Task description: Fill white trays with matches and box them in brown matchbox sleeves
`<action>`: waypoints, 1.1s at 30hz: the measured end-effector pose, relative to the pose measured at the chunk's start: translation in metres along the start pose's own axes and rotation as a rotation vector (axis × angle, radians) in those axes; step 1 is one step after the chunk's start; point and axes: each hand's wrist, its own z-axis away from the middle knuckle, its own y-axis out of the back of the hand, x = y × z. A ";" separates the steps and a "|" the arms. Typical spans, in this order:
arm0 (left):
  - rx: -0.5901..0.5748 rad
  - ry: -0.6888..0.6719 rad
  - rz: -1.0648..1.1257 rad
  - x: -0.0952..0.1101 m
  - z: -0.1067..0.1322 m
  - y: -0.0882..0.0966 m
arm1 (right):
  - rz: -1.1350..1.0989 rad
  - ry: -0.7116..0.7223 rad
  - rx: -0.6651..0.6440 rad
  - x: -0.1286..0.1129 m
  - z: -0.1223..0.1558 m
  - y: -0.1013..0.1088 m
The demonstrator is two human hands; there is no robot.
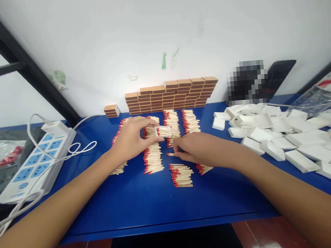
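My left hand [130, 136] holds a small white matchbox tray [169, 133] between thumb and fingers, tilted toward me, with some matches lying in it. Just right of and below the tray, my right hand [197, 148] is closed in a pinch on a match [170, 154], its red head pointing left. How many matches the pinch holds is partly hidden by the fingers. Under and around both hands lie long rows of red-headed matches [153, 157], some covered by the hands. Nearer the front edge is a separate heap of matches [181, 175].
Brown matchboxes [172, 98] are stacked against the wall, with a smaller stack [111, 111] to their left. White trays [271, 125] pile up at the right. A power strip [39, 160] with loose white cables [81, 147] lies at the left. A dark device [279, 77] leans at the back right.
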 end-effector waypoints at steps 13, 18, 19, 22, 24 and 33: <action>-0.034 0.017 0.035 0.002 0.000 -0.001 | -0.181 -0.011 0.288 0.014 -0.002 0.008; -0.029 0.016 0.080 0.007 0.001 -0.001 | -0.193 -0.001 0.405 0.015 -0.007 0.004; -0.025 0.012 0.087 0.008 0.001 -0.001 | -0.210 0.001 0.415 0.014 -0.007 0.003; -0.020 0.004 0.098 0.009 0.001 -0.002 | -0.233 0.005 0.432 0.012 -0.008 0.001; -0.021 0.008 0.105 0.009 0.001 -0.002 | -0.224 0.007 0.426 0.011 -0.009 0.000; -0.020 0.019 0.108 0.010 0.001 -0.001 | -0.209 0.006 0.427 0.012 -0.008 0.002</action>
